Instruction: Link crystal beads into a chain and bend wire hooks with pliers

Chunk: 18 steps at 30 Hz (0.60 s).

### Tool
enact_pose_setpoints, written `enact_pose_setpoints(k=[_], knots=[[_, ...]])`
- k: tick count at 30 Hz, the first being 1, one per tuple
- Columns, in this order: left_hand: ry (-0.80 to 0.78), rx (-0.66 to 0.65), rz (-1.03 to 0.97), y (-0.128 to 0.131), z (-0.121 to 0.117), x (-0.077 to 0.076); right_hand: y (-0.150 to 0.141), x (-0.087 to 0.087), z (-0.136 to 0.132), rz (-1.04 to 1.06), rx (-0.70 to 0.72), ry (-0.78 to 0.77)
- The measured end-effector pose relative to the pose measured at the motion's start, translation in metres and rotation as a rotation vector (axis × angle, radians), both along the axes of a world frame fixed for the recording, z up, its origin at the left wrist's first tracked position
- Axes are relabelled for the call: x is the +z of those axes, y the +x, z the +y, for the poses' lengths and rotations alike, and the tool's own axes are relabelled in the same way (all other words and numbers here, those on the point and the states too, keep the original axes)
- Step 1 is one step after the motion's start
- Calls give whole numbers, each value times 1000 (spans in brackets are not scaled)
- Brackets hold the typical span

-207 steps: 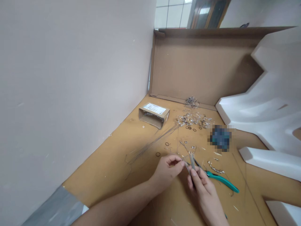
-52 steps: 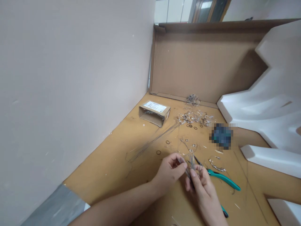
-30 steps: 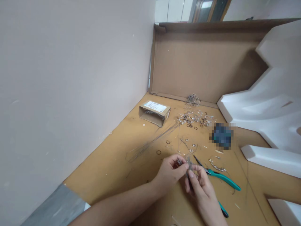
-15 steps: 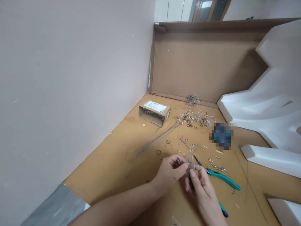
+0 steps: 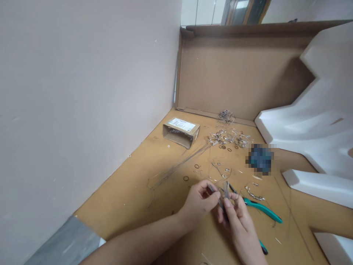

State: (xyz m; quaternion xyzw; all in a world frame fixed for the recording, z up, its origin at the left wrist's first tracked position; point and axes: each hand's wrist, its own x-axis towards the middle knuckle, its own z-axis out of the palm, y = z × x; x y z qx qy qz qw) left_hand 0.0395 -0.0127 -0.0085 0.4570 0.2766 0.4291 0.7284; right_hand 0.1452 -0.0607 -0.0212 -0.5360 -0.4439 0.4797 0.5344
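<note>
My left hand pinches a small metal piece between thumb and fingertips, low in the middle of the view. My right hand is closed on a thin metal tool or wire bundle that sticks up between the two hands. The fingertips of both hands meet at that spot. Teal-handled pliers lie on the cardboard surface just right of my right hand.
A small open cardboard box sits at the back left. Loose metal clips and rings lie scattered behind the hands, with long thin wires running left. White foam blocks stand at the right, a wall at the left.
The hands have stayed in the same place; only the fingers shift slightly around the small metal parts. The thin tool has tilted a little between frames.
</note>
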Motion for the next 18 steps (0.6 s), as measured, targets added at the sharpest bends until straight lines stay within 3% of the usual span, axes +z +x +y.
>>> enact_pose_setpoints(k=[18], knots=[[-7,34,73,-1,-1,1,1,-6,-2,-39,67,-9]])
